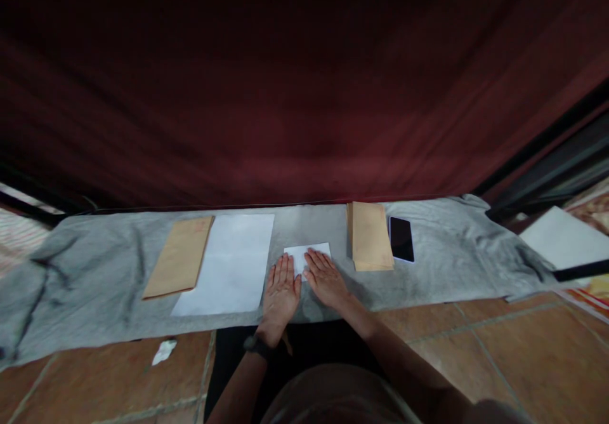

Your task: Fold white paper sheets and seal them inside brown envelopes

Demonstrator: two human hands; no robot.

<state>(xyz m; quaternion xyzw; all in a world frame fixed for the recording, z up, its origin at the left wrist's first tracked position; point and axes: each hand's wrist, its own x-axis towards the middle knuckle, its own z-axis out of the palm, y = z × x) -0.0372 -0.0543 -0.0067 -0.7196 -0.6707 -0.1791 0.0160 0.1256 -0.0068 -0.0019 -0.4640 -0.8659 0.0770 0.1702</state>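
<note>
White rectangular paper [299, 261] lies on wrinkled grey cloth [309, 222] beneath the left hand [281, 289] and right hand [327, 279], both flattened, unclenched.

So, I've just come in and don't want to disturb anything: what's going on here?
A person has their left hand and right hand laid flat on a small white paper, on a grey cloth. To the left lies large white paper, with a brown paper packet overlapping its edge. To the right are a stack of brown envelopes and, beside it, a phone. Neither hand is touching those.
</note>
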